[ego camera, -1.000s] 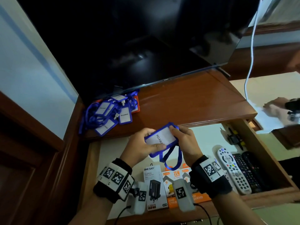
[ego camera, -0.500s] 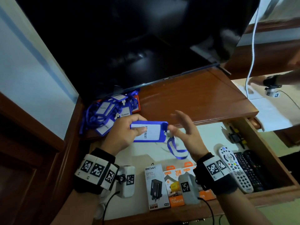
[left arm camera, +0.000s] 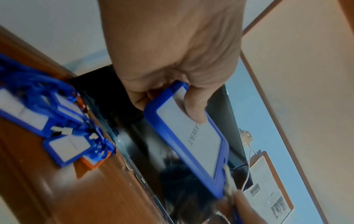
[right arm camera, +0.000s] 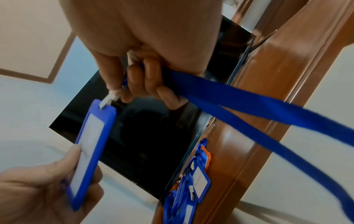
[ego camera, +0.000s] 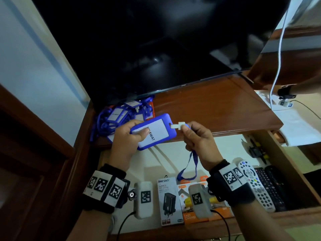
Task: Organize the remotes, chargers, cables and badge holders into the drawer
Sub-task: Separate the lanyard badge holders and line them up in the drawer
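My left hand (ego camera: 129,136) grips a blue badge holder (ego camera: 156,131) with a white card, thumb on its face, above the back of the open drawer (ego camera: 295,173). My right hand (ego camera: 196,138) pinches the white clip (ego camera: 177,125) at the holder's end, and its curled fingers hold the blue lanyard (ego camera: 191,169), whose loop hangs toward the charger boxes. In the left wrist view the holder (left arm camera: 193,136) sits under my thumb. The right wrist view shows the lanyard (right arm camera: 249,109) running out from my fingers (right arm camera: 151,84).
A pile of blue badge holders (ego camera: 119,117) lies on the wooden top left of the TV (ego camera: 156,49). In the drawer lie charger boxes (ego camera: 170,200), a white remote (ego camera: 253,185) and dark remotes (ego camera: 272,186). Another person's hand (ego camera: 284,91) is at the far right by a white cable (ego camera: 278,58).
The holder has turned flat and lengthwise and moved up toward the cabinet top. My right hand has left the holder's edge and taken the clip and lanyard, drawing them out to the right.
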`<state>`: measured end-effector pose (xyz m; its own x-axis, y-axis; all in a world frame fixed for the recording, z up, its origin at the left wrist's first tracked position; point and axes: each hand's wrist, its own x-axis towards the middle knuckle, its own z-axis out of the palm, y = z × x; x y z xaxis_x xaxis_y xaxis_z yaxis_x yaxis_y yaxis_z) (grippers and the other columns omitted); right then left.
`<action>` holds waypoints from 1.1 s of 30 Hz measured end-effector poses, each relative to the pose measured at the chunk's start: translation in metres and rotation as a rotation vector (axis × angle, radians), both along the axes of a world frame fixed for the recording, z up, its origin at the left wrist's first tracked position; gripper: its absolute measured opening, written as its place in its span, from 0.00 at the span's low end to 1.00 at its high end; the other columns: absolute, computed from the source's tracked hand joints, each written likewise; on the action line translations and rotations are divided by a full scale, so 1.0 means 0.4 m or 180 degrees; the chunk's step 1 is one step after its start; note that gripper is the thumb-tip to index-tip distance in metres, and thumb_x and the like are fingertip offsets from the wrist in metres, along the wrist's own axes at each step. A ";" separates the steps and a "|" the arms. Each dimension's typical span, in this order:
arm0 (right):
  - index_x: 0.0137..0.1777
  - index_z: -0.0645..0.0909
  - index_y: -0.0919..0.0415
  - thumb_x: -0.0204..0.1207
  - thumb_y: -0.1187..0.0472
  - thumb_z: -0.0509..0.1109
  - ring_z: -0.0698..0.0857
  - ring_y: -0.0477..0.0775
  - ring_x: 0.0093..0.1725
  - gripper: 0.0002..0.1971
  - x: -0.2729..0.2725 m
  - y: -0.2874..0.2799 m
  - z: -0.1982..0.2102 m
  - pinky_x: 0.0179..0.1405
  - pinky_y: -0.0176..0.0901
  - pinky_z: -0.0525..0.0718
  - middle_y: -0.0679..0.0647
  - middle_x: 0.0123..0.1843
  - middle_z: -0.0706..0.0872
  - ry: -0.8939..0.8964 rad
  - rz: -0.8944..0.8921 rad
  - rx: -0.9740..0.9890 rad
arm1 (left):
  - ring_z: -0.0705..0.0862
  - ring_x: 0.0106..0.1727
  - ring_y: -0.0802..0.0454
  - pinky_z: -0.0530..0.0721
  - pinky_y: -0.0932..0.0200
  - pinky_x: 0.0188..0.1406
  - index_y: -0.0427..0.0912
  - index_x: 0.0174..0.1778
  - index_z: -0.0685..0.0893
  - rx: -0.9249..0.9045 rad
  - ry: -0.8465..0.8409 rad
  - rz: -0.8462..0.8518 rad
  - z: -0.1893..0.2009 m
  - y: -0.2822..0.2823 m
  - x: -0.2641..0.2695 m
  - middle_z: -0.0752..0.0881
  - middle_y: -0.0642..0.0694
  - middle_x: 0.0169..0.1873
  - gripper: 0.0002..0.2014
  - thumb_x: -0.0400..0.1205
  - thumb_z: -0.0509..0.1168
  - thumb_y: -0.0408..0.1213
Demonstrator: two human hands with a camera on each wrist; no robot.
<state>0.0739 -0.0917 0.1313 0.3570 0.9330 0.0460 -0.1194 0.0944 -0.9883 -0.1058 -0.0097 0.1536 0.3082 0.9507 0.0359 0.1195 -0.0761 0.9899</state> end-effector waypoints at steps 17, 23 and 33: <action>0.55 0.82 0.61 0.82 0.64 0.61 0.88 0.51 0.49 0.09 -0.029 0.037 -0.036 0.51 0.46 0.87 0.52 0.49 0.90 -0.0137 0.0247 -0.0112 | 0.86 0.53 0.53 0.84 0.56 0.52 0.47 0.57 0.82 0.0122 0.0169 -0.0268 -0.053 -0.030 0.069 0.87 0.49 0.51 0.15 0.75 0.73 0.38; 0.43 0.82 0.57 0.81 0.55 0.66 0.78 0.46 0.35 0.09 -0.030 0.010 -0.058 0.39 0.44 0.74 0.51 0.34 0.84 -0.1027 0.1151 -0.0698 | 0.69 0.69 0.70 0.66 0.76 0.65 0.59 0.76 0.67 0.1691 0.1707 -0.1900 0.045 0.036 0.038 0.69 0.64 0.70 0.37 0.74 0.73 0.34; 0.46 0.82 0.71 0.72 0.50 0.68 0.83 0.57 0.36 0.19 -0.044 0.007 -0.060 0.36 0.48 0.80 0.62 0.38 0.84 -0.1082 0.1598 -0.0907 | 0.80 0.40 0.63 0.79 0.62 0.41 0.54 0.51 0.85 0.1126 0.3241 -0.2605 0.039 0.070 0.010 0.83 0.57 0.47 0.14 0.71 0.76 0.48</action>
<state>0.0561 -0.0889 0.1072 -0.1144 0.9744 -0.1937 0.2416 -0.1618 -0.9568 -0.1018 0.0184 0.1692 0.8129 0.4707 -0.3431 0.5800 -0.7082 0.4025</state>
